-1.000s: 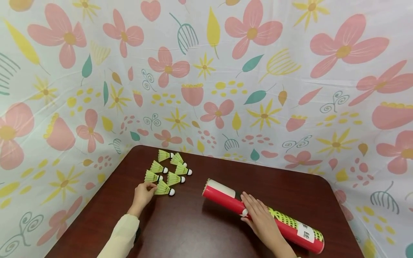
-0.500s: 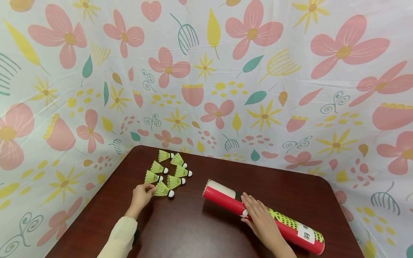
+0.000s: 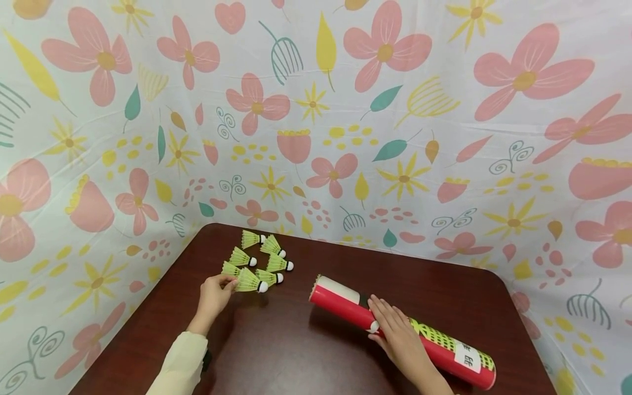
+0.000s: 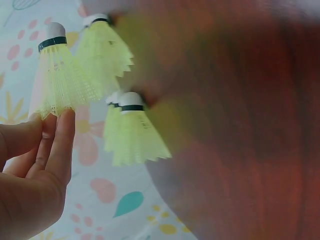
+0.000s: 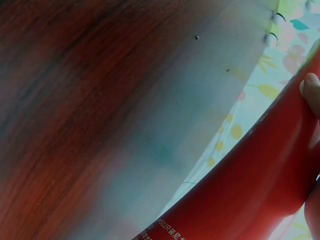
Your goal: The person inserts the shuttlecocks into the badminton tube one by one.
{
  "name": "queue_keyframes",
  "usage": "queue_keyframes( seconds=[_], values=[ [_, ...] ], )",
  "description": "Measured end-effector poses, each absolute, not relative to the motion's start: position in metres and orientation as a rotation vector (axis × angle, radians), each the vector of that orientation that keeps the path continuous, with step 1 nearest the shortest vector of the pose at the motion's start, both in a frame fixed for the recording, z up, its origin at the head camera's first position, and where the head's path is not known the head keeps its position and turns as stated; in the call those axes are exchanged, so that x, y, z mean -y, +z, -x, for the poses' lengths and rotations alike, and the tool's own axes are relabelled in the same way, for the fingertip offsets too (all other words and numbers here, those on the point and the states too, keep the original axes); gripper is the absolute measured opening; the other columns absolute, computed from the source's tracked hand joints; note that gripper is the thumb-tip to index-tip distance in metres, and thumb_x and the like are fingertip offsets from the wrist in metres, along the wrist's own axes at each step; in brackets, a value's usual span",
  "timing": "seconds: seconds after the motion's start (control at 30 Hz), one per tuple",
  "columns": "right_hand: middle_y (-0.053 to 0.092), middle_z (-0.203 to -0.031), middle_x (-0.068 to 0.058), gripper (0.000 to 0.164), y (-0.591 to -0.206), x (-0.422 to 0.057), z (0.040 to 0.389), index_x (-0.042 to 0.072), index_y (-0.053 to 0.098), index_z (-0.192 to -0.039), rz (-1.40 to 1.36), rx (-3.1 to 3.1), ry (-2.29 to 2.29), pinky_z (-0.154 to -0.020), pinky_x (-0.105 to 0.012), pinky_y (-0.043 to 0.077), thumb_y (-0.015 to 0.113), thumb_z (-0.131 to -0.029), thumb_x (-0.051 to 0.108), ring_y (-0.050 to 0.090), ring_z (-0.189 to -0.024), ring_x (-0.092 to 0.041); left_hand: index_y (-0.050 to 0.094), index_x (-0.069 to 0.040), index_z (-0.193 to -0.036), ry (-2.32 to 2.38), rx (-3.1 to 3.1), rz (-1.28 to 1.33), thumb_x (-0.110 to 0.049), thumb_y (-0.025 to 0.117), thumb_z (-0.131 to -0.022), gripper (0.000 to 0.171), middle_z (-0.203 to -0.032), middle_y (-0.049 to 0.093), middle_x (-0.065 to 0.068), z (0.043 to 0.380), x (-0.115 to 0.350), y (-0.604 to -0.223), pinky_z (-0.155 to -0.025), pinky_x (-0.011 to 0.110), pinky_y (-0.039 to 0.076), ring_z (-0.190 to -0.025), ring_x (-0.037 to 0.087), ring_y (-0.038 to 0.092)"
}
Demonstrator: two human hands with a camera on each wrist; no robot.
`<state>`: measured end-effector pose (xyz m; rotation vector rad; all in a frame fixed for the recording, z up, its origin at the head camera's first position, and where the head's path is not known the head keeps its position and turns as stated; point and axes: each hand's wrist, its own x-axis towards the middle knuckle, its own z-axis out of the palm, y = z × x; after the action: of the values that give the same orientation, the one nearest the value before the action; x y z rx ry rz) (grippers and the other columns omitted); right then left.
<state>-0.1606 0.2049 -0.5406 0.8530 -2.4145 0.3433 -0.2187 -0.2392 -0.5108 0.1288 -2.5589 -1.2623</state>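
My left hand [image 3: 214,299] pinches a yellow-green shuttlecock [image 3: 248,281] by the edge of its skirt, between thumb and fingertips. In the left wrist view that shuttlecock [image 4: 57,75] shows its white cork and dark band pointing away from the fingers. It overlaps other shuttlecocks [image 3: 242,257] grouped on the table just behind it. My right hand [image 3: 400,343] grips a red shuttlecock tube [image 3: 340,306] around its middle, fingers over the top and thumb on the near side. The tube lies slantwise, its left end towards the shuttlecocks; a pale jagged edge shows at that end.
The dark brown table [image 3: 291,351] has rounded far corners. A flower-printed cloth [image 3: 345,137] hangs close behind it and along both sides. Several shuttlecocks lie at the table's far left, corks mostly pointing right.
My left hand has drawn slightly left, and the pinched shuttlecock has risen a little so that it now covers part of those behind. The right hand and the tube have stayed in place.
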Motion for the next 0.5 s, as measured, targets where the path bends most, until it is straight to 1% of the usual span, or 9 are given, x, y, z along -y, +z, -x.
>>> queue_keyframes(
  seconds=[0.1, 0.2, 0.4, 0.47, 0.5],
  values=[
    [0.042, -0.148, -0.009, 0.072, -0.54, -0.204, 0.162, 0.007, 0.04, -0.146, -0.862, 2.405, 0.34, -0.116, -0.026, 0.011, 0.024, -0.099, 0.058, 0.044, -0.132, -0.024, 0.073, 0.001, -0.092, -1.238, 2.532, -0.099, -0.005, 0.069, -0.088, 0.009, -0.08, 0.071, 0.013, 0.22, 0.235, -0.504, -0.06, 0.033, 0.055, -0.072, 0.027, 0.069],
    [0.042, -0.148, -0.01, 0.07, -0.54, -0.203, 0.162, 0.006, 0.041, -0.146, -0.876, 2.397, 0.354, -0.116, -0.027, 0.011, 0.028, -0.099, 0.057, 0.044, -0.131, -0.025, 0.073, 0.002, -0.09, -1.225, 2.498, -0.057, -0.004, 0.071, -0.086, 0.007, -0.079, 0.071, 0.014, 0.22, 0.229, -0.497, -0.059, 0.033, 0.055, -0.07, 0.028, 0.069],
    [0.043, -0.148, -0.01, 0.07, -0.539, -0.203, 0.161, 0.006, 0.041, -0.145, -0.866, 2.401, 0.354, -0.116, -0.026, 0.01, 0.029, -0.099, 0.057, 0.045, -0.13, -0.025, 0.073, 0.0, -0.09, -1.258, 2.478, -0.015, -0.005, 0.071, -0.087, 0.007, -0.078, 0.071, 0.012, 0.222, 0.215, -0.488, -0.059, 0.03, 0.054, -0.07, 0.024, 0.068],
    [0.042, -0.148, -0.01, 0.069, -0.539, -0.203, 0.161, 0.006, 0.04, -0.146, -0.867, 2.411, 0.371, -0.116, -0.025, 0.008, 0.035, -0.098, 0.055, 0.044, -0.131, -0.025, 0.073, 0.0, -0.089, -1.273, 2.469, 0.0, -0.005, 0.071, -0.086, 0.006, -0.078, 0.071, 0.012, 0.222, 0.21, -0.487, -0.058, 0.029, 0.054, -0.07, 0.024, 0.068],
    [0.042, -0.148, -0.01, 0.069, -0.539, -0.202, 0.16, 0.007, 0.04, -0.146, -0.865, 2.416, 0.371, -0.116, -0.025, 0.008, 0.036, -0.098, 0.055, 0.044, -0.131, -0.025, 0.073, 0.0, -0.089, -1.284, 2.467, 0.005, -0.005, 0.071, -0.086, 0.006, -0.078, 0.071, 0.011, 0.222, 0.207, -0.487, -0.059, 0.028, 0.054, -0.07, 0.024, 0.068]
  ],
)
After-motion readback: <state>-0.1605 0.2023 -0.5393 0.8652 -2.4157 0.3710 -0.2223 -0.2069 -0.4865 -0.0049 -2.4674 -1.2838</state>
